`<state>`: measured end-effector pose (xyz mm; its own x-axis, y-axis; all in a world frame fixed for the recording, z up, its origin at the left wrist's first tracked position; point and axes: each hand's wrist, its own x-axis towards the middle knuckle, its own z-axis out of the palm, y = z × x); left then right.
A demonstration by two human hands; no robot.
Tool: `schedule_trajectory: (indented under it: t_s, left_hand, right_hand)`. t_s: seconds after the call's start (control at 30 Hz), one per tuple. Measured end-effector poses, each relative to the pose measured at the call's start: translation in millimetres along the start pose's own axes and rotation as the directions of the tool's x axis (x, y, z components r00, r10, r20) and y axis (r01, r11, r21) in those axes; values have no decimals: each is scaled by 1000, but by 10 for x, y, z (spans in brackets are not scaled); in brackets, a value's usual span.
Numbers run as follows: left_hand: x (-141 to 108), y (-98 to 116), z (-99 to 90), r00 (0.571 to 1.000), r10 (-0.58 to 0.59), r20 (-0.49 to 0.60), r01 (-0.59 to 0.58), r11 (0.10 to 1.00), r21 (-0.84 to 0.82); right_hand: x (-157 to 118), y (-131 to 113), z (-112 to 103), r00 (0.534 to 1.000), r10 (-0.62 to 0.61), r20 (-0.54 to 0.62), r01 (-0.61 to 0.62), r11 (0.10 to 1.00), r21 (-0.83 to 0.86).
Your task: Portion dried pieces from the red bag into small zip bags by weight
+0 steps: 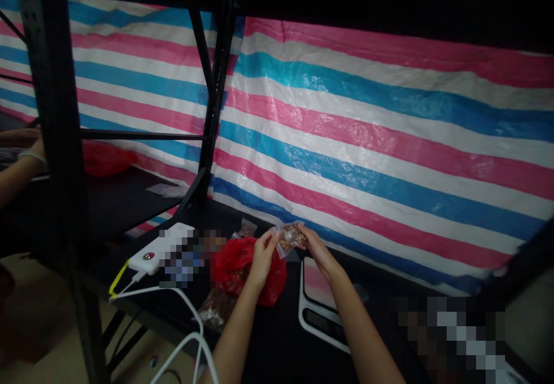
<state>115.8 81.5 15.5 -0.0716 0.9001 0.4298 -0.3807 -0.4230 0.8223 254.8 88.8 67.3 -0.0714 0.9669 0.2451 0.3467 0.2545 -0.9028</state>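
Left hand: the left hand [262,258] pinches one edge of the small clear plastic bag [289,238] between fingers and thumb.
Right hand: the right hand [319,251] holds the opposite edge, its fingers pressed together.
Bag contents: brown pieces, possibly nuts, too small to tell exactly.
Bag position: held in the air just above the red plastic bag [251,274].
Red bag surroundings: on a black shelf [268,338], with a clear bag of brown pieces [215,310] touching its near-left side and another [245,229] just behind it.
Right of red bag: a white digital scale [312,309], partly under the right forearm.
Left of red bag: a white device [158,248] with a red button and white cable [175,298].
Writing: none readable; pixelated patches cover the device's end and the near right corner.
Beyond red bag: a striped pink, white and blue tarpaulin [359,141].
Far left of red bag: a co-worker's forearm [21,167] with a pale wristband.
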Motion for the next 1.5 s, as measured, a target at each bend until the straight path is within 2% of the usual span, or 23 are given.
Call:
schedule_trajectory:
  t_s: [0.07,0.13,0.2,0.27,0.3,0.37,0.43,0.5,0.57,0.6,0.67,0.73,0.77,0.8,0.87,0.93,0.97,1.1,1.2,1.27,1.37,1.5]
  left_hand:
    - [-16,-2,41,984,-61,167,69,997,-42]
    - [-50,-11,59,945,-126,301,131,991,6]
    - [-81,-38,53,875,-204,439,180,979,96]
    - [-96,-79,32,823,-262,504,177,961,211]
    - [-97,-98,19,828,-269,492,140,949,283]
    - [-91,-118,-1,881,-227,415,30,903,429]
    - [-84,-105,-4,910,-171,377,-40,870,491]
    - [-82,-67,16,897,-178,405,-14,904,428]
    - [-82,-26,44,869,-224,441,76,942,328]
    - [-81,-11,57,869,-238,434,112,949,295]
    - [-75,8,69,905,-221,364,127,956,265]
    - [-62,18,64,960,-142,242,77,963,259]
    - [-55,22,58,979,-93,183,43,965,260]
    - [-48,26,51,990,-49,132,13,965,262]
    - [-39,34,44,997,3,78,-23,965,263]
    - [-36,33,47,996,6,88,-29,966,258]
    - [-36,27,52,995,-3,105,-24,967,255]
    - [-42,-25,83,988,-14,153,-27,965,262]
    - [-52,-53,101,986,26,164,-72,956,285]
    - [-57,-48,107,982,60,181,-112,950,291]
    - [-59,-10,114,970,82,228,-150,942,299]
    - [-98,52,134,954,83,287,-184,920,346]
  right_hand:
    - [-142,51,-41,999,18,-39,-10,981,195]
    - [-218,137,-74,988,68,-137,-26,958,286]
    - [-243,235,-104,967,102,-234,-22,946,323]
    - [-244,321,-131,955,103,-279,-16,955,295]
    - [-242,357,-144,954,92,-286,-14,965,262]
    - [-241,415,-172,955,64,-288,-11,983,182]
    - [-243,460,-209,944,33,-328,2,994,107]
    - [-252,491,-257,926,9,-377,7,999,42]
    - [-280,492,-299,906,-11,-423,-1,1000,-27]
    - [-305,475,-310,895,-28,-446,-4,997,-71]
    - [-375,401,-296,867,-87,-490,-9,982,-190]
    - [-459,284,-225,829,-173,-532,-9,947,-321]
    - [-499,219,-171,827,-209,-523,3,930,-367]
    - [-534,157,-110,848,-235,-475,33,918,-394]
    - [-584,61,16,922,-257,-290,129,909,-397]
    - [-607,16,116,958,-260,-120,198,905,-376]
    - [-610,14,148,961,-260,-96,206,902,-378]
    - [-581,81,142,963,-237,-130,186,929,-319]
    - [-549,134,78,974,-200,-107,174,962,-208]
    - [-545,141,59,974,-199,-110,176,966,-190]
    - [-578,112,81,957,-250,-150,197,933,-301]
    - [-623,95,104,921,-323,-218,176,844,-507]
